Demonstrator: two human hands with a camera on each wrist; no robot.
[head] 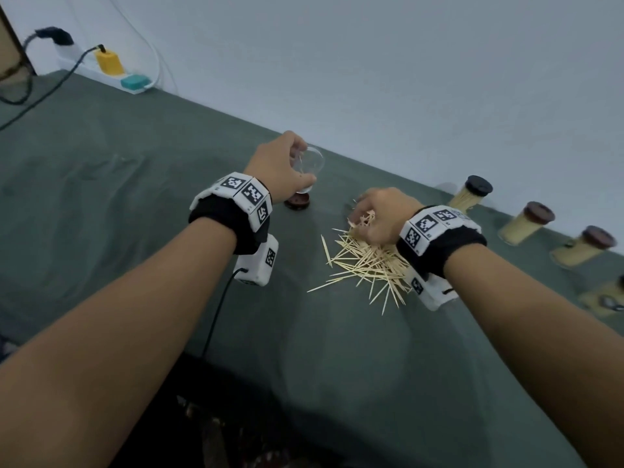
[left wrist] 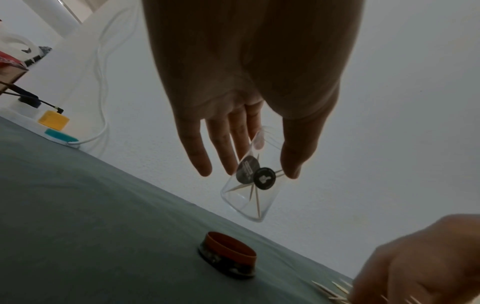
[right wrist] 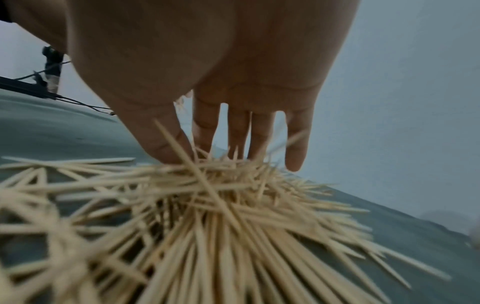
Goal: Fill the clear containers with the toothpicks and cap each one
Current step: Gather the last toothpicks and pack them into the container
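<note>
My left hand (head: 297, 163) holds a clear container (head: 309, 167) tilted above the green table. In the left wrist view the hand (left wrist: 246, 160) grips that container (left wrist: 249, 197) between thumb and fingers; a few toothpicks lie inside, and two dark round stickers show on it. Its brown cap (head: 297, 201) lies open side up on the cloth just below, also the cap (left wrist: 228, 255) in the left wrist view. My right hand (head: 368, 214) reaches down into the loose toothpick pile (head: 364, 261). Thumb and fingers (right wrist: 205, 131) pinch a tuft of the toothpicks (right wrist: 207, 205).
Three filled, capped containers (head: 471, 194) (head: 526, 224) (head: 584, 246) stand along the wall at the right, another blurred one (head: 607, 298) at the frame edge. A power strip with plugs (head: 111, 72) and cables sits at the back left. The table's near edge (head: 236, 366) drops to a dark floor.
</note>
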